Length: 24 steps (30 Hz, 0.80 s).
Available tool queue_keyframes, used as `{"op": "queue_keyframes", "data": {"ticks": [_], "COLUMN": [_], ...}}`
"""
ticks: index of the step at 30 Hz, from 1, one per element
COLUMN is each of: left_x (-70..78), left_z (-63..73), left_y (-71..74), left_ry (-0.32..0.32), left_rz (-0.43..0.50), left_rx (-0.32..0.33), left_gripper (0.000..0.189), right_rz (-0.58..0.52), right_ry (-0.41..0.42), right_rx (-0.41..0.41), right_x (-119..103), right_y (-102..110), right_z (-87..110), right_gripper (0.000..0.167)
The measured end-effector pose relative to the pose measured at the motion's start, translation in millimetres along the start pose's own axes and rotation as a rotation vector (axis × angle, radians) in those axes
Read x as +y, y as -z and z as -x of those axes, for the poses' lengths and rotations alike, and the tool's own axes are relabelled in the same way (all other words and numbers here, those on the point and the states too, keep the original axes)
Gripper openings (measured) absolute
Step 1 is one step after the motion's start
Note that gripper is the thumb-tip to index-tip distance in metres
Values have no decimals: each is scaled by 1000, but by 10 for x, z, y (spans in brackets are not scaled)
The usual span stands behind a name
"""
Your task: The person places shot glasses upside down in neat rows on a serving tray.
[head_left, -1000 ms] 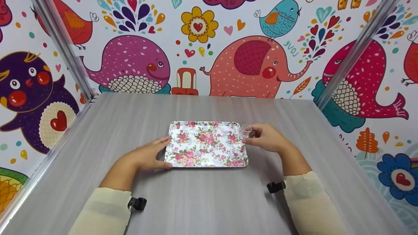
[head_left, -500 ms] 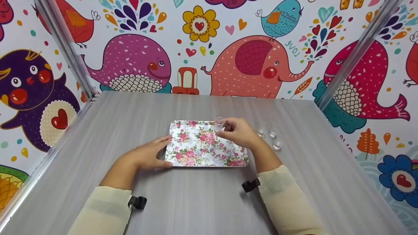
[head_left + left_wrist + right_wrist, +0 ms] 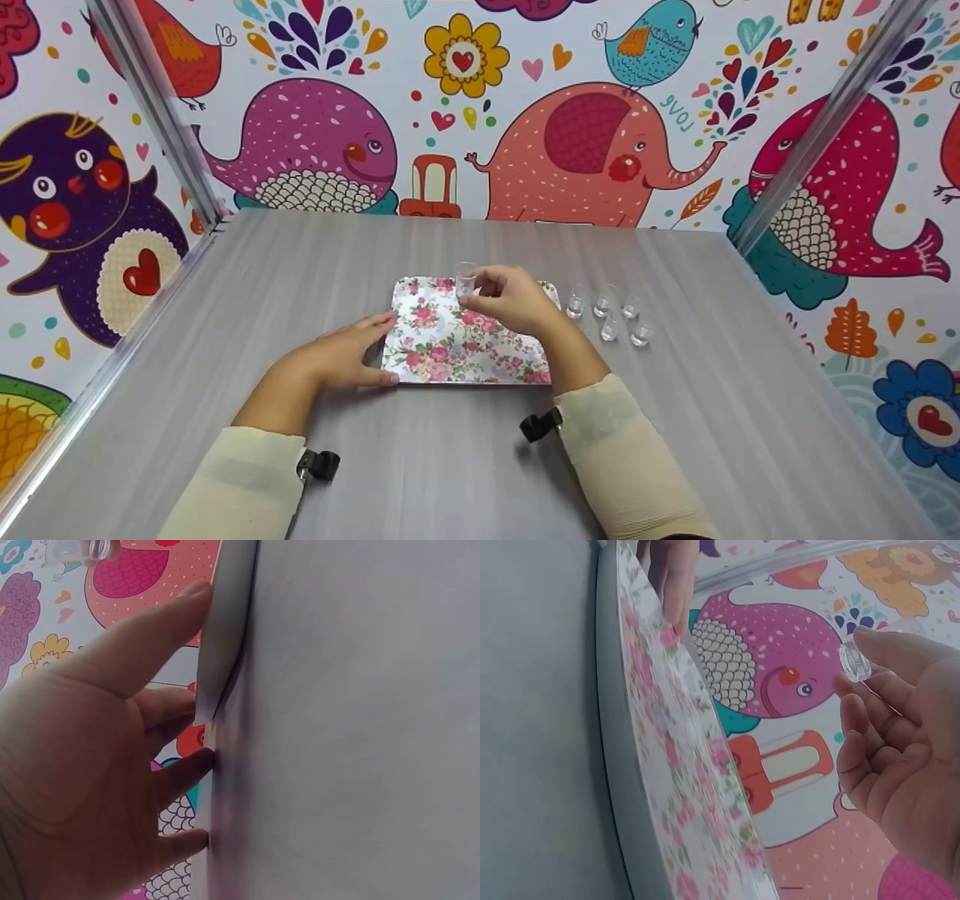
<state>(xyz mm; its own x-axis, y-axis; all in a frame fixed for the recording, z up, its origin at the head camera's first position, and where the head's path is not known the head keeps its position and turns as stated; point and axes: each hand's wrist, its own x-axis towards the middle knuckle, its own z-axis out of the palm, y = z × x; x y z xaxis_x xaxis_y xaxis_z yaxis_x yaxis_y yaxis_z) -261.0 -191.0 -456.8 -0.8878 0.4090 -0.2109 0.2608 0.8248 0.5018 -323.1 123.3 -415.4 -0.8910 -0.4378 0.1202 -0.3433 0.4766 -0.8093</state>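
Observation:
A small clear shot glass [image 3: 465, 280] is pinched between the thumb and fingers of my right hand [image 3: 517, 301], above the back part of a floral tray [image 3: 442, 360]. In the right wrist view, the glass [image 3: 853, 664] is apart from the tray's surface. At the tray's left side lies my left hand [image 3: 334, 360], its fingers spread and fairly straight. The left wrist view has its thumb touching the tray's rim [image 3: 231, 622], with the lower fingertips near the tabletop. My right hand and forearm hide the tray's right part.
Several more clear shot glasses [image 3: 602, 304] stand grouped on the grey table [image 3: 450, 450], right of the tray. Printed cartoon walls [image 3: 517, 45] enclose the table's back and sides, with metal posts [image 3: 161, 120] at the corners.
My right hand has carried the shot glass leftward, from the tray's right edge to above its back middle. The glasses on the right have come into view. The left hand stays put.

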Motion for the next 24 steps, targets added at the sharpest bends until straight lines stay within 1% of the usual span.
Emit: {"op": "queue_keyframes", "data": {"ticks": [5, 9, 13, 16, 18, 19, 24], "left_x": [-2, 4, 2, -2, -5, -5, 11], "left_z": [0, -5, -7, -8, -13, -13, -7], "left_y": [-2, -3, -7, -9, -12, -13, -14], "left_ry": [-4, -10, -7, -11, -15, -17, -7], "left_rz": [-4, 1, 9, 10, 7, 5, -5], "left_rx": [5, 8, 5, 4, 5, 6, 4], "left_gripper": [108, 107, 108, 108, 107, 107, 107], "right_rz": [-29, -95, -147, -148, -130, -122, -87], "right_ry": [-16, -17, -32, -35, -33, -29, -32], "right_rx": [-3, -10, -15, -2, 7, 7, -4], "right_x": [-65, -85, -74, -63, -59, -56, -39], "right_y": [-109, -192, -252, -292, -325, -345, -446], "right_z": [-36, -51, -58, -57, -55, -56, -53], "right_gripper": [28, 31, 29, 28, 30, 31, 27]}}
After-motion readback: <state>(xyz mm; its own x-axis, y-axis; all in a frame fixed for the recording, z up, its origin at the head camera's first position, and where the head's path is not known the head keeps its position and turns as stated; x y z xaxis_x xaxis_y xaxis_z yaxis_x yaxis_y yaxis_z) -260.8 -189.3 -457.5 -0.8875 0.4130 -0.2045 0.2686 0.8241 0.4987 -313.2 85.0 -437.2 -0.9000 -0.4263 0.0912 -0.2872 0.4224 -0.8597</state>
